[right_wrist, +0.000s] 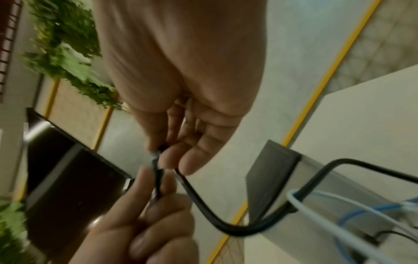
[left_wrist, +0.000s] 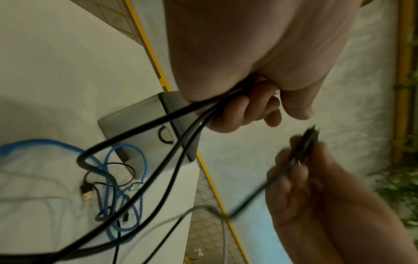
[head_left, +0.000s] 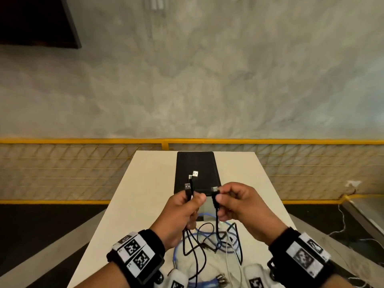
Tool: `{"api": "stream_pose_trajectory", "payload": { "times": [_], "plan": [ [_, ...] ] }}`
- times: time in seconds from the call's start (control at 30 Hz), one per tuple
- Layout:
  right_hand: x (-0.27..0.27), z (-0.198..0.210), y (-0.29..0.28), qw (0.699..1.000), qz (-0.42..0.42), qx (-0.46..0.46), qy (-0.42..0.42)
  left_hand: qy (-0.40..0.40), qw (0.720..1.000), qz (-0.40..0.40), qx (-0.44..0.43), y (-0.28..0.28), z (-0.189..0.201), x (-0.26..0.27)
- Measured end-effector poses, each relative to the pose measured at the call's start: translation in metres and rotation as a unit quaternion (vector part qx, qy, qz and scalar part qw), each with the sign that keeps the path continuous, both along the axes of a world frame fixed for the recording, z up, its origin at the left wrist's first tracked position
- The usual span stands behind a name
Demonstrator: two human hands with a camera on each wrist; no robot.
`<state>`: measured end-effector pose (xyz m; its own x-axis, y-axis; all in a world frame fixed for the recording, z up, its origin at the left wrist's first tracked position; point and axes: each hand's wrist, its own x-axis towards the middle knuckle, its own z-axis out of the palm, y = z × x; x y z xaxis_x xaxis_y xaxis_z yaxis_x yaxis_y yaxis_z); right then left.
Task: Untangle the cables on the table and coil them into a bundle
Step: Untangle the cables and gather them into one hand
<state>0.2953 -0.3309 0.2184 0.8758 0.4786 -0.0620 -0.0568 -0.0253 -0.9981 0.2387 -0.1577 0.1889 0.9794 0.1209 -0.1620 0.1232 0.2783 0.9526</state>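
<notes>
My left hand (head_left: 192, 201) is raised above the table and grips several black cables (left_wrist: 172, 157); their USB plugs (head_left: 188, 187) stick up past the thumb. My right hand (head_left: 220, 197) pinches the plug end of another black cable (head_left: 215, 191) between thumb and forefinger, close beside the left. In the right wrist view that cable (right_wrist: 226, 226) loops down from the right hand (right_wrist: 164, 153) toward the table. The strands hang into a tangle (head_left: 209, 244) of blue, black and white cables on the white table (head_left: 128, 204). The left hand (left_wrist: 239, 109) has its fingers curled round the strands.
A grey box with a black top (head_left: 196, 163) stands mid-table just beyond my hands. A yellow mesh railing (head_left: 83, 163) runs behind the table. Loose plugs (left_wrist: 87, 190) lie in the tangle. Silver connectors (head_left: 221, 279) lie at the near edge.
</notes>
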Motion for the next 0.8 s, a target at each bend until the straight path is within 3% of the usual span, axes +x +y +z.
{"api": "stream_pose_trajectory", "payload": {
  "times": [0.17,0.43,0.53,0.67,0.73,0.8],
  "plan": [
    [-0.003,0.017,0.017,0.997,-0.038,0.074,0.002,-0.058,0.998,-0.023,0.005,-0.014,0.016,0.005],
    [-0.006,0.018,0.027,0.995,-0.062,0.053,-0.056,-0.064,0.993,-0.010,0.100,-0.021,0.019,0.007],
    [-0.017,0.004,0.028,0.992,-0.079,0.062,0.081,-0.048,0.995,0.044,0.077,-0.016,0.019,0.011],
    [-0.033,-0.028,0.032,0.947,0.004,-0.074,0.313,-0.048,0.991,0.080,0.091,-0.007,0.017,0.012],
    [-0.032,-0.040,0.036,0.931,0.002,-0.065,0.360,-0.052,0.994,0.070,0.068,-0.007,0.016,0.007],
    [-0.027,-0.044,0.040,0.924,-0.032,0.001,0.381,-0.051,0.997,0.061,0.025,-0.009,0.014,0.002]
  ]
}}
